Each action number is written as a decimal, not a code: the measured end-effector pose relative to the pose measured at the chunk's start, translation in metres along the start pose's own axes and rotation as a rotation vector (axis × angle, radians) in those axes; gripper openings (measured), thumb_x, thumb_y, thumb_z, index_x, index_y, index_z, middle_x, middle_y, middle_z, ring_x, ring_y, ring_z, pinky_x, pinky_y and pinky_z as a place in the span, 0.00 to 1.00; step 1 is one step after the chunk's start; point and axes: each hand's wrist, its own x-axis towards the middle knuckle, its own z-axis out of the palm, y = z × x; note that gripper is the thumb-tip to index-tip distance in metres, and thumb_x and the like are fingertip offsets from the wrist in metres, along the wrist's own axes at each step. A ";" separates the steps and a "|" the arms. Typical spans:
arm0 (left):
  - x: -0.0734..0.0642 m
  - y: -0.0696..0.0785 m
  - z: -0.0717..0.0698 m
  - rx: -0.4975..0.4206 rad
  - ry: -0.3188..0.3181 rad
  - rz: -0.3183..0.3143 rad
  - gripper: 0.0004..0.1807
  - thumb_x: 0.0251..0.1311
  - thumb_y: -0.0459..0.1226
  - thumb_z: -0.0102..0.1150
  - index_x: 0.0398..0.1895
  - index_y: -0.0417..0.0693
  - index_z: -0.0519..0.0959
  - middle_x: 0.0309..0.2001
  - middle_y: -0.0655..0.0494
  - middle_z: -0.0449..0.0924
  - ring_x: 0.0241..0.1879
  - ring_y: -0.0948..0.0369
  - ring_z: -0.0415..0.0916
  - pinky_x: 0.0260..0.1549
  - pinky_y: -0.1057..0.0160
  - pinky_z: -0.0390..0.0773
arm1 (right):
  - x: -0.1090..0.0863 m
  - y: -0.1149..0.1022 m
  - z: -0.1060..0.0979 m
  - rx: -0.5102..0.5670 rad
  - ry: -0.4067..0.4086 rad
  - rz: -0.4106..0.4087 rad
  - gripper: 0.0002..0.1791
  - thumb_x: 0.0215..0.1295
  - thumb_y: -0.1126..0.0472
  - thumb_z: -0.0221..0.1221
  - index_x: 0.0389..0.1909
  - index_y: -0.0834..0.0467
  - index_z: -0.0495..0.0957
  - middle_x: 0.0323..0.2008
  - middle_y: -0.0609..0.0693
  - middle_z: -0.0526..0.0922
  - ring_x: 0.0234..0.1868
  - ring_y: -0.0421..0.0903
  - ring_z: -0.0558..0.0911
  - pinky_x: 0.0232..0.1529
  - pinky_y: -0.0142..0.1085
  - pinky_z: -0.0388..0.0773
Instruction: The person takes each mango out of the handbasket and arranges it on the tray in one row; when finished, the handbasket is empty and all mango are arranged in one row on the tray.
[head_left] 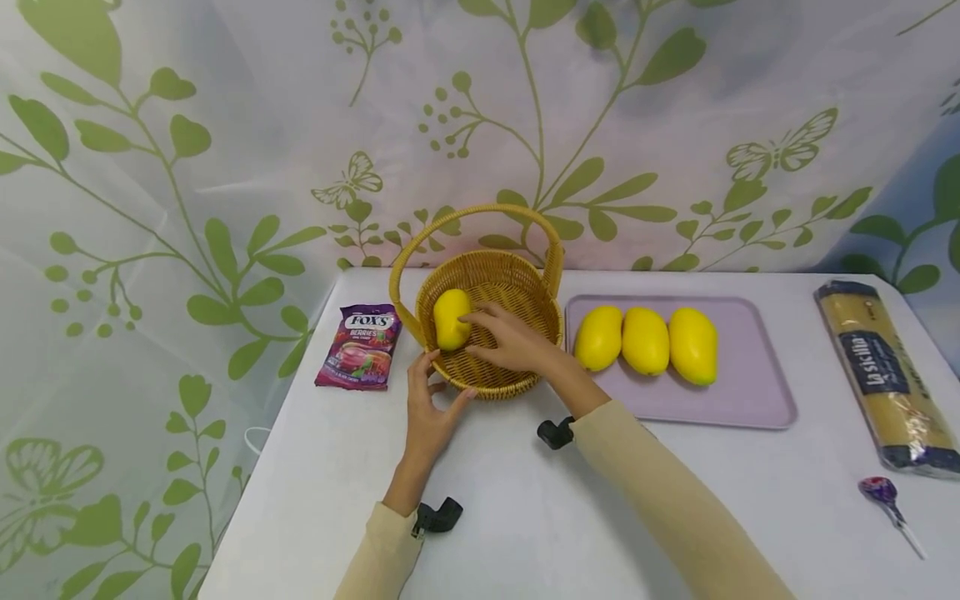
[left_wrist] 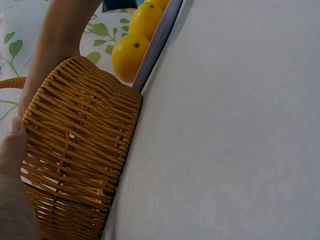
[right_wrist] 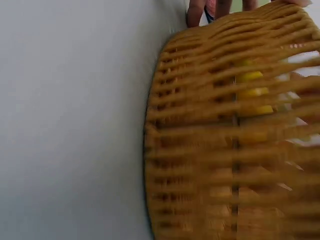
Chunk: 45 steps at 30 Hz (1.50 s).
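A wicker basket [head_left: 501,388] with a tall arched handle stands on the white table. Inside it, against the left wall, lies a yellow mango [head_left: 452,320]. My right hand [head_left: 513,337] reaches over the rim into the basket, fingers loosely spread, fingertips right at the mango's right side. With my left hand [head_left: 429,408] I hold the basket's front left side, thumb [left_wrist: 14,137] at the rim and fingers [right_wrist: 196,12] along the outer wall. Through the weave, the right wrist view shows a bit of the yellow mango.
Right of the basket, a lilac tray [head_left: 738,408] bears three more mangoes [head_left: 645,342] in a row. A purple candy bag [head_left: 362,348] lies to the left. Farther right are a spaghetti pack [head_left: 885,375] and a lollipop [head_left: 881,492]. A leaf-patterned curtain [head_left: 465,117] hangs behind the table.
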 end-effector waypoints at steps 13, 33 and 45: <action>0.009 0.022 -0.003 -0.013 0.009 0.031 0.44 0.50 0.32 0.73 0.69 0.38 0.60 0.68 0.40 0.60 0.60 0.40 0.69 0.45 0.42 0.80 | 0.032 -0.004 0.010 -0.040 -0.050 0.036 0.37 0.65 0.50 0.64 0.73 0.47 0.62 0.78 0.59 0.39 0.77 0.63 0.49 0.71 0.58 0.60; 0.003 0.004 -0.005 0.004 -0.002 0.001 0.44 0.53 0.40 0.73 0.70 0.42 0.60 0.69 0.45 0.60 0.60 0.46 0.69 0.46 0.48 0.81 | 0.031 -0.005 0.017 0.047 -0.059 -0.016 0.20 0.57 0.57 0.70 0.51 0.49 0.79 0.73 0.51 0.56 0.72 0.58 0.63 0.67 0.50 0.68; -0.001 0.005 0.000 -0.023 0.012 0.003 0.44 0.50 0.35 0.74 0.69 0.41 0.61 0.68 0.45 0.61 0.58 0.44 0.70 0.44 0.44 0.80 | 0.026 0.001 0.020 0.055 -0.062 -0.007 0.20 0.55 0.59 0.72 0.49 0.50 0.80 0.72 0.51 0.58 0.71 0.57 0.63 0.67 0.50 0.69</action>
